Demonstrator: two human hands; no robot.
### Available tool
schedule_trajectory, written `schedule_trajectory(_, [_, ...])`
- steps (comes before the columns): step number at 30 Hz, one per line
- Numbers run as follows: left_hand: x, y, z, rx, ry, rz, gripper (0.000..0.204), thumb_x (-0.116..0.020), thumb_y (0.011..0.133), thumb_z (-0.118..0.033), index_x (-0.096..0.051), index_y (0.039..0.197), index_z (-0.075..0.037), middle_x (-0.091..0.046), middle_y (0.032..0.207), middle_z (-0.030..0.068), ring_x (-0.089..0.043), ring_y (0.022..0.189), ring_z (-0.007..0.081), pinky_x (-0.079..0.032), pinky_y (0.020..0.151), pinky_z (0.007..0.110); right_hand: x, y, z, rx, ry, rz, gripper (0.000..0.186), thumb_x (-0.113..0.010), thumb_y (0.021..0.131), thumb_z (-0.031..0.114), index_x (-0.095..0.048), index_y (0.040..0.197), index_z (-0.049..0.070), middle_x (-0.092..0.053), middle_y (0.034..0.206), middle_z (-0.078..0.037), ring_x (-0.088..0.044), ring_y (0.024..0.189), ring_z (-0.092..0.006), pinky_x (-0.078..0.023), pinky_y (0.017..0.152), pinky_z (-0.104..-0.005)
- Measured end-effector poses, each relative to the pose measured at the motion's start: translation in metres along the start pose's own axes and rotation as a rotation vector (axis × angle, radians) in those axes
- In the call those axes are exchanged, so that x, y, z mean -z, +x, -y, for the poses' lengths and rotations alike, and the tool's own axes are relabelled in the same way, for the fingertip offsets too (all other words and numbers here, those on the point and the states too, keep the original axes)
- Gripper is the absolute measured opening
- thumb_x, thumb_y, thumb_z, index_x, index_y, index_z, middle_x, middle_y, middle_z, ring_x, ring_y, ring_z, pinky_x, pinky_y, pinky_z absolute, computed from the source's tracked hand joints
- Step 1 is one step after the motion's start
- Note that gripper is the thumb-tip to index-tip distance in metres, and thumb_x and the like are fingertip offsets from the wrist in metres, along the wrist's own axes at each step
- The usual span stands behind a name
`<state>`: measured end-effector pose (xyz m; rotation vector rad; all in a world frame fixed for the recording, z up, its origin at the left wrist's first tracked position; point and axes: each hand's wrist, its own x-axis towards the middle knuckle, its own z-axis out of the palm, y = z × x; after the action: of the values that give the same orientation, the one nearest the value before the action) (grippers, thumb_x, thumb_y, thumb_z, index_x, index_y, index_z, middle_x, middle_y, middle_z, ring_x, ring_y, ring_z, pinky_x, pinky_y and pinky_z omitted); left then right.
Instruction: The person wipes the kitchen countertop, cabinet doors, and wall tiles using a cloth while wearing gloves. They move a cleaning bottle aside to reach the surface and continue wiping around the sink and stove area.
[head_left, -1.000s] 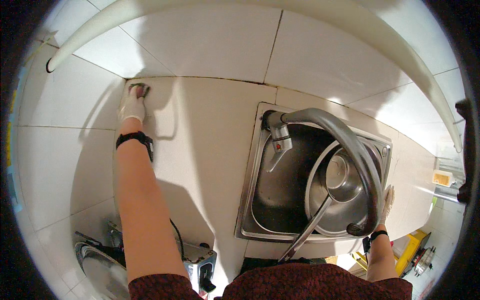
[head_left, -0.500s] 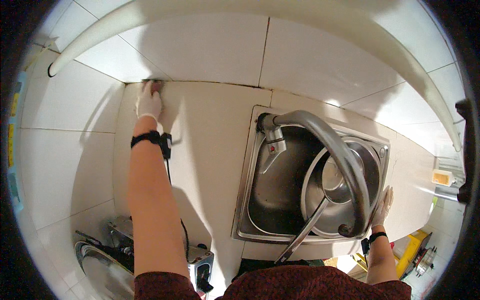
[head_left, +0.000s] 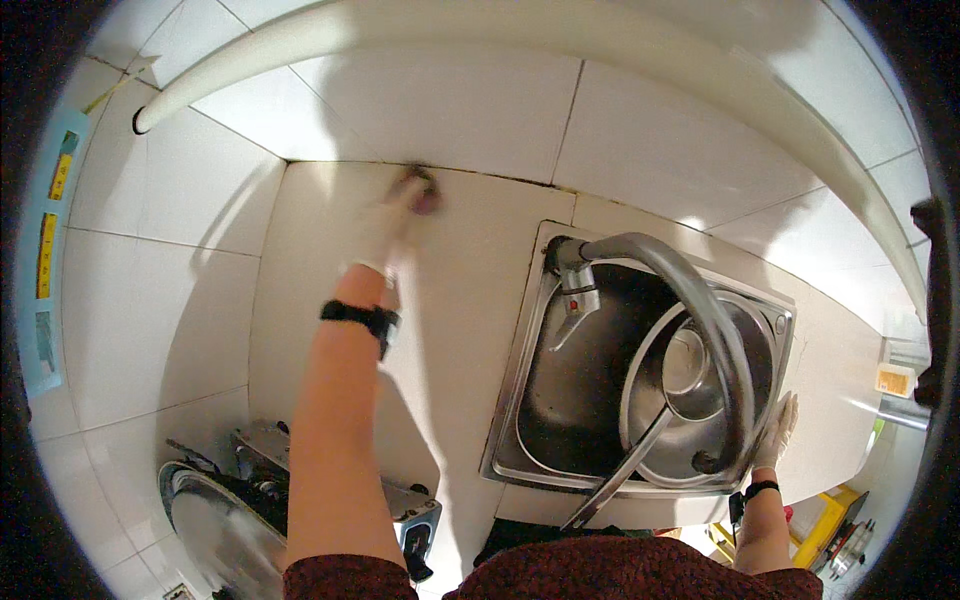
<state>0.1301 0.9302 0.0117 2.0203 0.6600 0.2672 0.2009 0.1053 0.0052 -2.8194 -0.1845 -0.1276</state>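
Observation:
My left hand [head_left: 393, 218], in a thin pale glove and blurred by motion, is closed on a small reddish-brown scrub pad [head_left: 426, 192]. The pad presses on the cream countertop [head_left: 320, 300] where it meets the tiled back wall, along a dark, grimy seam. Also gloved, my right hand [head_left: 777, 432] lies with fingers stretched out beside the right rim of the steel sink [head_left: 505, 440]. In the sink's right half sits a round metal basin [head_left: 632, 400]. A long-handled steel ladle [head_left: 640, 455] rests in it, its handle reaching over the front rim.
A curved grey faucet [head_left: 715, 310] arches over the basin. A thick pale pipe [head_left: 400, 25] runs along the back wall. At the lower left stand a gas stove [head_left: 415, 510] and a large round metal lid [head_left: 225, 535]. A small white bottle [head_left: 895, 380] is at the far right.
My left hand has slid right along the back seam with the pad, away from the left corner. My right hand keeps its place beside the sink. The whole view has shifted slightly.

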Motion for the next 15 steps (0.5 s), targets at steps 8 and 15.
schedule_trajectory(8, [0.145, 0.027, 0.052, 0.401, 0.931, -0.221, 0.05, -0.051, 0.102, -0.021, -0.041, 0.151, -0.026, -0.033, 0.16, 0.0062, -0.042, 0.141, 0.0305, -0.041, 0.114, 0.043, 0.002, 0.001, -0.002, -0.096, 0.001, 0.053, 0.054, -0.041, 0.102, 0.021, -0.039, 0.154, 0.009, -0.029, 0.162, -0.017, -0.024, 0.151, -0.0334, -0.017, 0.124, -0.0425])
schedule_trajectory(15, [0.163, -0.013, 0.055, 0.567, 1.031, -0.217, 0.05, -0.05, 0.103, -0.027, -0.038, 0.151, -0.031, -0.031, 0.16, 0.008, -0.042, 0.141, 0.0313, -0.042, 0.111, 0.048, -0.006, 0.002, -0.009, -0.107, 0.0, 0.005, 0.051, -0.037, 0.104, 0.016, -0.04, 0.154, 0.009, -0.029, 0.161, -0.017, -0.024, 0.15, -0.0327, -0.017, 0.124, -0.0422])
